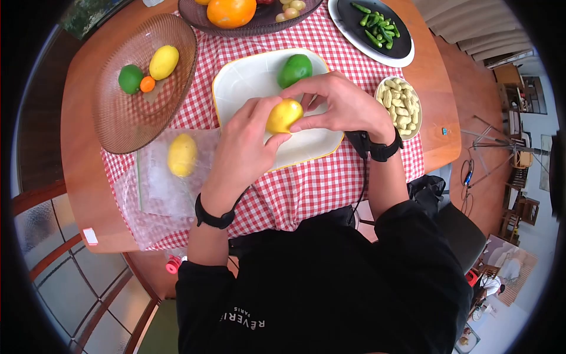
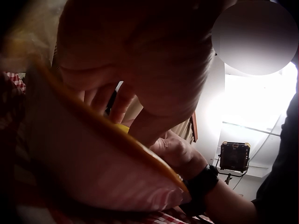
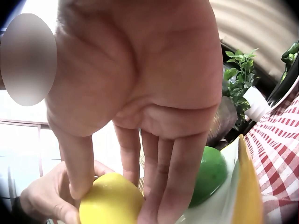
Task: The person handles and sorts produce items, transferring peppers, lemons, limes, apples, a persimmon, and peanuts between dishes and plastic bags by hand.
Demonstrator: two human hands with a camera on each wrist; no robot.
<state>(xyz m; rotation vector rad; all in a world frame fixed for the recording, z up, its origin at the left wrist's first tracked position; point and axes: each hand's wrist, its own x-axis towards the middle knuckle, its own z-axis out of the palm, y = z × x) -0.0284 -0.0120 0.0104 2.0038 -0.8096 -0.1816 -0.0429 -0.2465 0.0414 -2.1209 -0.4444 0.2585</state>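
Note:
A lemon (image 1: 285,115) is held between both hands over a white dish (image 1: 236,82) with a yellow rim. My left hand (image 1: 246,131) grips its left side with thumb and fingers. From the right, my right hand (image 1: 344,105) pinches it between thumb and fingertips. In the right wrist view the lemon (image 3: 112,200) sits below the right palm, with the left hand (image 3: 51,193) behind it. A smooth green fruit (image 1: 295,71) lies at the dish's far side. Only a sliver of the lemon (image 2: 122,127) shows past the rim in the left wrist view.
A yellow fruit (image 1: 182,154) lies on a clear plastic bag (image 1: 159,197) at left. Behind it stands a ribbed brown bowl (image 1: 121,118) with several fruits. Peanuts fill a bowl (image 1: 420,112) at right; green peppers (image 1: 377,26) lie on a black plate. A fruit bowl (image 1: 265,26) stands at the back.

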